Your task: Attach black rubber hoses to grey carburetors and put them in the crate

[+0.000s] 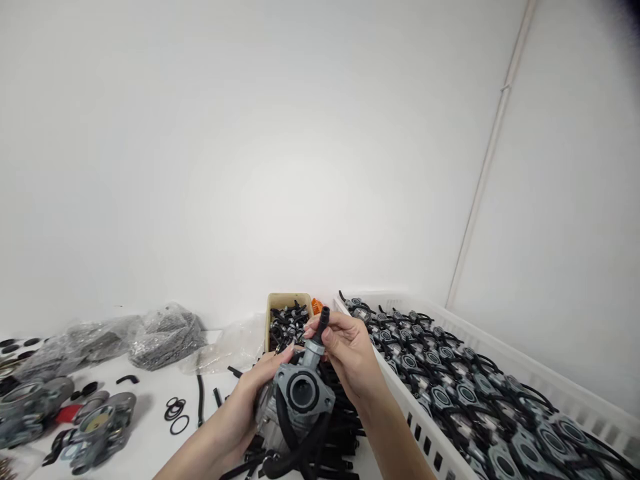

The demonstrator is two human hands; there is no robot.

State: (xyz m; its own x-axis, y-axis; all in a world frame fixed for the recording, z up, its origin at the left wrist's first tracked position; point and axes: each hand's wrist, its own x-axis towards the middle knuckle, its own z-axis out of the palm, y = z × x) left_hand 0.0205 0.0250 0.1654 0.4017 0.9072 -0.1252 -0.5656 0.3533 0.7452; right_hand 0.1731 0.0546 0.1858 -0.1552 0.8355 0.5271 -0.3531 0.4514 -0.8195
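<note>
A grey metal carburetor with black hoses hanging at its front is held up at the lower middle of the head view. My left hand is closed around its left side. On top of the carburetor stands a black rubber cap above a silver nut. My right hand pinches this cap between thumb and fingers. Beneath the carburetor lies a pile of black hoses, partly hidden by it and by my hands.
A white crate holds rows of carburetors on the right. Behind my hands stands a beige bin of small parts. On the left are loose carburetors, rubber rings and plastic-wrapped parts. A white wall rises behind.
</note>
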